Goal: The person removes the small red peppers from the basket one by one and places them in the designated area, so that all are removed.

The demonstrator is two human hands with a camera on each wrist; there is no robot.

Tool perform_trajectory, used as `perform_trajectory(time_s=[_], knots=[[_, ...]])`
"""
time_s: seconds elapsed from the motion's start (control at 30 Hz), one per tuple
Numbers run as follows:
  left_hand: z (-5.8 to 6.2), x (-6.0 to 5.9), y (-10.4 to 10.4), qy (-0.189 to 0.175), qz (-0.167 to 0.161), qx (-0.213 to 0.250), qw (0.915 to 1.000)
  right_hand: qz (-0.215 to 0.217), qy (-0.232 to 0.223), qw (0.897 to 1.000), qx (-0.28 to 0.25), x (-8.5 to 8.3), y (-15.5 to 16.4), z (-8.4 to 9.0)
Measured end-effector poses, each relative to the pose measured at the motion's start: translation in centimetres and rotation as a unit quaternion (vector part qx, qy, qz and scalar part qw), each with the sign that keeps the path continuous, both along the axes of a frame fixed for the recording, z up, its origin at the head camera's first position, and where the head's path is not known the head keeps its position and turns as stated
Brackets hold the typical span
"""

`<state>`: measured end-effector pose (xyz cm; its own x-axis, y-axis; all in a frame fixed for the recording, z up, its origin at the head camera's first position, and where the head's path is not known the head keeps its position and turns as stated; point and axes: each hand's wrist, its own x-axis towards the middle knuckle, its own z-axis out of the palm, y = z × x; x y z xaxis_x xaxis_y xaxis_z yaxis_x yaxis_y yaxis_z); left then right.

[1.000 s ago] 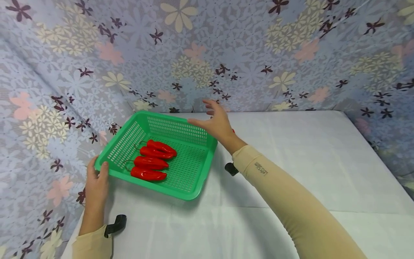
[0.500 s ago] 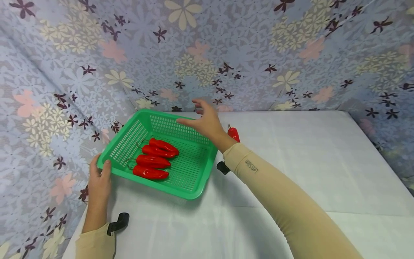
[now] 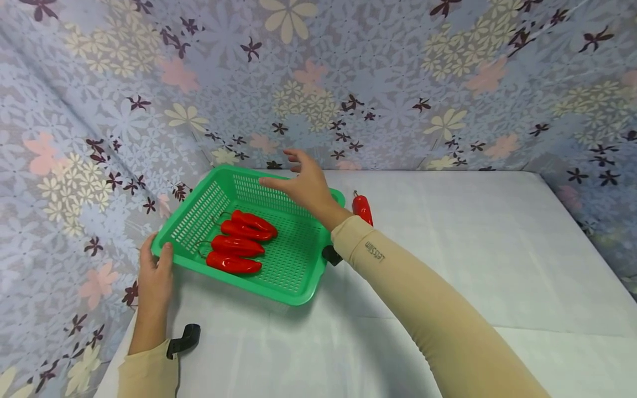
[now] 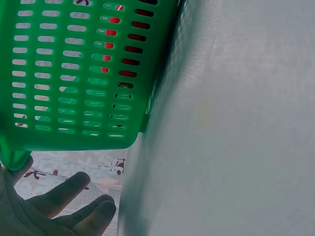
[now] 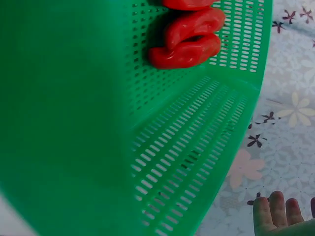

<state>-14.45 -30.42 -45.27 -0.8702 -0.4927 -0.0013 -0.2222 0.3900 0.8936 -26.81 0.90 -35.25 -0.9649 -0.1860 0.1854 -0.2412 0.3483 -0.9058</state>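
A green plastic basket with slotted walls sits on the white-covered table. Several red chili peppers lie side by side in its left half. At the basket's near left corner my left hand holds the rim, thumb on top; the left wrist view shows its other fingers spread below the corner. My right hand hovers over the far right part of the basket, fingers extended, thumb apart, holding nothing. One more red chili pepper lies outside on the table, its lower end beside my right sleeve.
A flower-patterned cloth wall rises behind the table and on the left side. The white tablecloth stretches off to the right of the basket. Black wrist camera mounts stick out from the sleeves.
My right hand has moved left across the basket's far rim, uncovering the chili pepper outside. The left hand keeps its hold on the corner. The head view has shifted slightly.
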Motion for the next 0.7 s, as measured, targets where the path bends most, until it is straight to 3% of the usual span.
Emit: perform_trajectory(time_s=[0.37,0.7], knots=[[-0.3,-0.2,-0.3,0.016,-0.007,0.003,0.9998,0.018,-0.014,0.999,-0.026,-0.2,-2.5,-0.3],[-0.4,-0.3,-0.6,0.019,-0.008,0.008,0.9998,0.042,-0.041,0.998,-0.014,-0.3,-5.6,-1.6]])
